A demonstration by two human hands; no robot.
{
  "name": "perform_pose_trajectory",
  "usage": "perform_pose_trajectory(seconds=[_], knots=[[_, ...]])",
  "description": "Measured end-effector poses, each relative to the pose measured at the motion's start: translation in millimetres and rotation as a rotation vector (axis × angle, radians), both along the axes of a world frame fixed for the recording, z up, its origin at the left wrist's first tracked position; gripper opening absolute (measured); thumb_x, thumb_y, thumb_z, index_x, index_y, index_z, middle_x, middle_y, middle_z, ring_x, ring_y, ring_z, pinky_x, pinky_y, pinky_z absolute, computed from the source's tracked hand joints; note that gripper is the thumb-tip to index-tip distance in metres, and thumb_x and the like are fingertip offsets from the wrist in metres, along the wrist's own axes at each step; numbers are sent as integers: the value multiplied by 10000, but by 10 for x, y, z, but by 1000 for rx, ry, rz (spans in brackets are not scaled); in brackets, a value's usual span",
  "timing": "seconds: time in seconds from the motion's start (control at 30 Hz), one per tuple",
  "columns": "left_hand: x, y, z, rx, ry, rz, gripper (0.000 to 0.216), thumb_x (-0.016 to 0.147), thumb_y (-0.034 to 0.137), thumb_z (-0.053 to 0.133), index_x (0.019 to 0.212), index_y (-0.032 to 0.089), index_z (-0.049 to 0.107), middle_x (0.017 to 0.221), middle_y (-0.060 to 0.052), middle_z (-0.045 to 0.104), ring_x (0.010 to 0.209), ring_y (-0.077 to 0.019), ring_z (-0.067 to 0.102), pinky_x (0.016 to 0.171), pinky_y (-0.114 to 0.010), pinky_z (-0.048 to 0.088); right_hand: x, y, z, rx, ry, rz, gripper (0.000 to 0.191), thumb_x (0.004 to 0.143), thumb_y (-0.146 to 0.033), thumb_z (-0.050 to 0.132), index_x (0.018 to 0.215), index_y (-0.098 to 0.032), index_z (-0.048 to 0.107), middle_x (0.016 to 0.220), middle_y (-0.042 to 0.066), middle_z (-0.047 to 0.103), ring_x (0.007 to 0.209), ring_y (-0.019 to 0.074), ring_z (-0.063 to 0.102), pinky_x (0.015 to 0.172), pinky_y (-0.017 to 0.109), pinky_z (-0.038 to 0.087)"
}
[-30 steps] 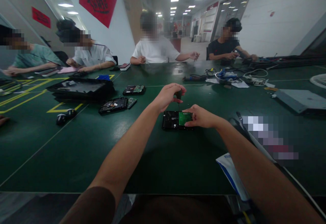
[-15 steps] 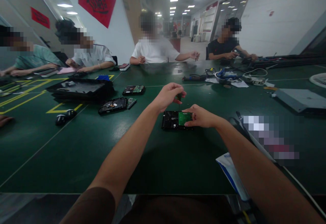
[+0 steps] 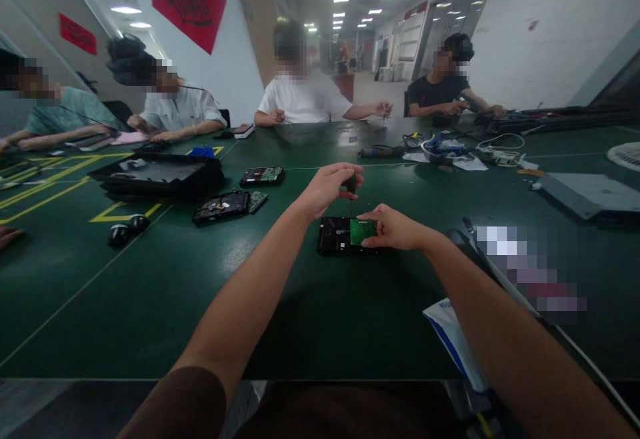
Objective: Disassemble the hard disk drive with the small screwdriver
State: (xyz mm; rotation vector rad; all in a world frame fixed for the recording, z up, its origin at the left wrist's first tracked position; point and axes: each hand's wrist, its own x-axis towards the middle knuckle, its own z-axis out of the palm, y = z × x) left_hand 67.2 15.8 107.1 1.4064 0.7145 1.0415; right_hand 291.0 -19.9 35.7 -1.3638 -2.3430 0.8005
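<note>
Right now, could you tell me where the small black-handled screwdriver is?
In the head view, the black-handled screwdriver stands upright at table centre, gripped in the left hand above the black hard drive, which the right hand steadies.

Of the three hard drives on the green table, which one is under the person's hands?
The hard drive nearest the camera: the right hand rests on its green board, and the left hand holds a screwdriver above it. The other two lie untouched farther left.
</note>
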Motion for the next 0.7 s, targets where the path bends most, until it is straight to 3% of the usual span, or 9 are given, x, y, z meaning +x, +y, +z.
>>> perform_pose_trajectory(seconds=[0.33, 0.53, 0.6, 0.7], knots=[[-5, -5, -5, 122, 115, 47, 168, 975, 309, 632, 1019, 169, 714, 957, -69, 705, 834, -145, 659, 674, -255, 584, 6, -3, -2, 16, -8, 6, 806, 739, -519, 877, 1440, -202, 635, 1144, 96, 561, 758, 148, 599, 780, 371, 552], [31, 28, -113, 243, 204, 263, 304, 816, 342, 844, 853, 175, 593, 743, 6, 613, 644, -98, 577, 563, -199, 509, -8, -29, 34, -5, 4, -8, 798, 737, -516, 878, 1434, -212, 638, 1150, 95, 567, 789, 161, 599, 780, 370, 551], [47, 35, -140, 222, 188, 248, 256, 853, 297, 800, 890, 181, 574, 784, 1, 633, 673, -104, 606, 563, -196, 515, -13, -31, 51, -8, -11, -2, 807, 739, -526, 873, 1444, -217, 630, 1141, 93, 568, 798, 168, 598, 781, 374, 548], [61, 33, -154, 213, 127, 117, 162, 909, 237, 708, 1002, 184, 585, 921, -41, 702, 802, -135, 681, 570, -187, 521, -16, -26, 55, -8, -24, -1, 820, 731, -532, 874, 1447, -216, 629, 1135, 92, 567, 789, 171, 600, 786, 382, 547]])
